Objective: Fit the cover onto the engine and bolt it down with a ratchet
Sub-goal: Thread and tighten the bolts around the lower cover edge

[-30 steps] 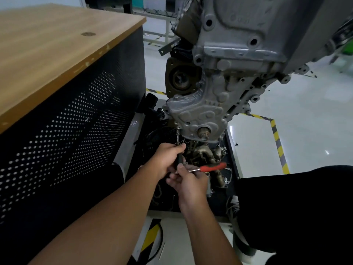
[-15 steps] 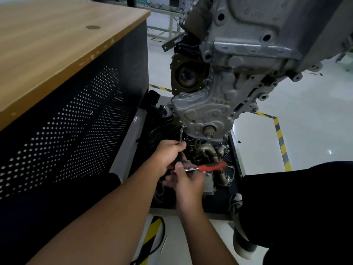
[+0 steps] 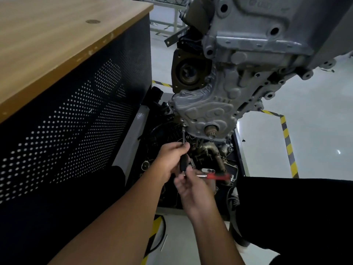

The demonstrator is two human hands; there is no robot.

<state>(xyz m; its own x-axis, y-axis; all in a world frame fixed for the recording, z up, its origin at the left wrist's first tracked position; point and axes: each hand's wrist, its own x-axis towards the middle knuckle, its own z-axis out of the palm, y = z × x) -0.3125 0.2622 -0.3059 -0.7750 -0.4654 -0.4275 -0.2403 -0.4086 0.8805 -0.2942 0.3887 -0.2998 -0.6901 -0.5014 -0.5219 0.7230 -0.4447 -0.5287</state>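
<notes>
The grey engine hangs overhead, and the ribbed grey cover sits against its lower front. A thin extension bar stands upright with its tip at a bolt on the cover's lower left corner. My left hand grips the bar's dark lower part. Just below it, my right hand holds the head end of the ratchet, whose red handle points right. The joint between bar and ratchet is hidden by my fingers.
A wood-topped cabinet with a black perforated side stands close on the left. Beneath the engine lies a dark tray with several loose engine parts. Yellow-black tape marks the floor. My black-clad leg fills the right.
Both hands stay at the bar and ratchet with only small shifts. The view has moved a little closer to the engine.
</notes>
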